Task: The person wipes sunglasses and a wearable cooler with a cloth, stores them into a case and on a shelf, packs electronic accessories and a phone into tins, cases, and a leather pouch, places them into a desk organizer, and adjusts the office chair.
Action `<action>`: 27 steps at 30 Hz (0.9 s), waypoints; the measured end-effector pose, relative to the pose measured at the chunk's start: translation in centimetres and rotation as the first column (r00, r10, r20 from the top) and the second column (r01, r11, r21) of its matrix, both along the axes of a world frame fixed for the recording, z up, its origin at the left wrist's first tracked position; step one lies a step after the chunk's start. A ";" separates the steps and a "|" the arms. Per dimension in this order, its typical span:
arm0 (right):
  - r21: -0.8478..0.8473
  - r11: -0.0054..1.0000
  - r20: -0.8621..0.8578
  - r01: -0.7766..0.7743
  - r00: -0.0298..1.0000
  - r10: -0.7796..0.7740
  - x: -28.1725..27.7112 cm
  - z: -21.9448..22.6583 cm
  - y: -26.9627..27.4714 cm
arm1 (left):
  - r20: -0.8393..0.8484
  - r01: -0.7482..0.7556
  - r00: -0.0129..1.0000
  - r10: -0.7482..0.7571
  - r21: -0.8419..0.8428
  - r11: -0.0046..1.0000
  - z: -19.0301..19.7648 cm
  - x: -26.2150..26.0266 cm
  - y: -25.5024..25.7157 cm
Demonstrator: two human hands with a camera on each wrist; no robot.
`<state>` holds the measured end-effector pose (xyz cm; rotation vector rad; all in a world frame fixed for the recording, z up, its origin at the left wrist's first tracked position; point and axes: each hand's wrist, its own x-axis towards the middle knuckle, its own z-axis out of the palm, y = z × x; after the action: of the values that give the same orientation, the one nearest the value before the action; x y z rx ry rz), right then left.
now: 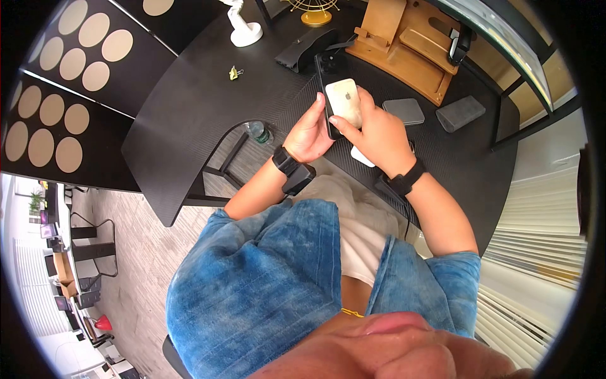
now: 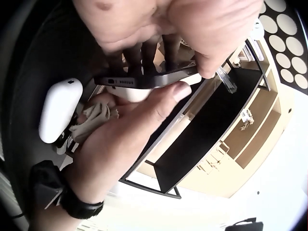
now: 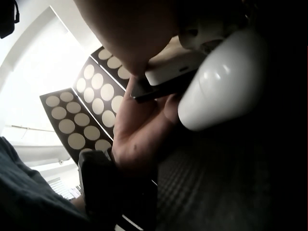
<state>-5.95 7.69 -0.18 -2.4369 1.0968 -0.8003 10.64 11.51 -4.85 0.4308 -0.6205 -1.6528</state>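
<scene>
Black desk [image 1: 180, 120] spreads under both hands. The left hand [image 1: 308, 136] grips a black phone [image 2: 144, 82], fingers mostly hidden behind it; the right hand [image 1: 382, 136] pinches a cream block [image 1: 343, 100] with an Apple logo [image 1: 348, 96] against the phone, above the desk's near edge. Up close, a white rounded case [image 3: 226, 79] blocks the right wrist view; a crumpled cloth [image 2: 95, 121] is partly covered. Beyond lie 2 grey items [image 1: 404, 112] and a wooden stand [image 1: 388, 67].
</scene>
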 end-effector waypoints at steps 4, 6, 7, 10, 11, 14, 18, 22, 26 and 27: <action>-0.019 1.000 -0.012 0.006 1.000 -0.007 0.0 -0.4 -0.1 | 0.044 0.010 0.999 -0.009 -0.014 1.000 0.2 0.0 0.1; -0.006 1.000 -0.020 0.000 1.000 0.000 0.0 -0.2 -0.1 | 0.075 0.006 0.997 -0.004 -0.018 1.000 0.3 0.0 0.1; -0.013 1.000 -0.020 0.003 1.000 -0.003 0.0 -0.2 0.0 | 0.039 0.017 0.999 -0.016 -0.016 1.000 0.3 0.0 0.1; -0.068 0.998 -0.032 0.015 0.999 -0.017 -0.2 0.0 -0.1 | 0.029 0.030 0.999 -0.030 -0.013 0.999 0.1 0.1 0.0; -0.114 0.993 -0.043 0.023 0.999 -0.028 -0.2 0.1 -0.1 | 0.054 0.031 0.998 -0.031 -0.011 0.999 0.0 0.1 -0.1; -0.080 0.997 0.002 0.002 1.000 -0.002 -0.3 0.5 -0.2 | 0.040 0.030 0.999 -0.030 -0.004 1.000 -0.2 0.2 -0.1; -0.051 0.999 0.024 -0.006 1.000 0.008 -0.4 1.0 -0.2 | -0.011 0.032 0.999 -0.031 0.012 0.999 0.2 0.0 -0.1; 0.023 1.000 0.038 -0.009 0.999 0.008 -0.5 1.1 -0.5 | -0.019 0.030 0.999 -0.030 -0.004 1.000 0.5 -0.1 0.1; 0.203 0.979 0.049 0.000 0.999 -0.010 -0.7 2.3 -0.4 | -0.059 0.042 0.997 -0.042 -0.004 0.999 0.8 -0.2 0.1; 0.203 0.979 0.049 0.000 0.999 -0.010 -0.7 2.5 -0.4 | -0.059 0.042 0.997 -0.042 -0.004 0.999 0.8 -0.1 0.2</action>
<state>-6.66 7.26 2.32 -2.2346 1.1085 -0.7088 10.51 11.66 -4.07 0.3678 -0.5915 -1.6979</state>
